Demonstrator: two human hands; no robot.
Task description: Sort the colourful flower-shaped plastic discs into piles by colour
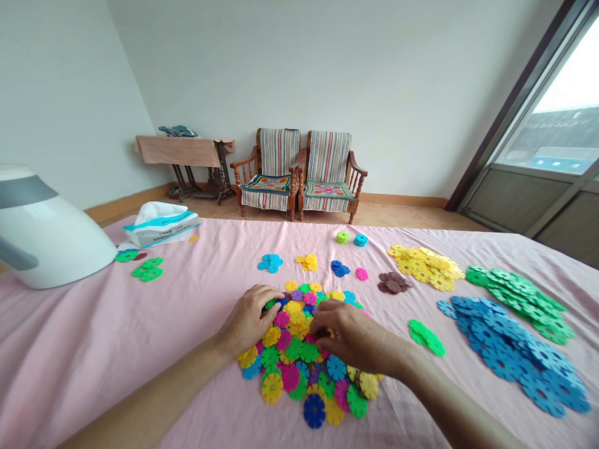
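A mixed pile of notched plastic discs (296, 349) in yellow, green, pink, blue and purple lies in front of me on the pink cloth. At the pile's left edge rests my left hand (253, 312), thumb and fingers apart, with green and dark blue discs showing between them. My right hand (349, 330) is over the pile's right side, its fingers curled down among the discs. A brownish disc shows by its fingertips, but whether they grip it is hidden. Beyond the pile are small groups of light blue discs (270, 263), yellow discs (307, 262) and dark blue discs (340, 269).
To the right lie heaps of yellow (425, 267), green (519, 302) and blue discs (510, 349), plus brown discs (393, 282). A white kettle-like vessel (51, 237) and a tissue pack (161, 226) stand left. Two wooden armchairs (299, 174) are by the wall.
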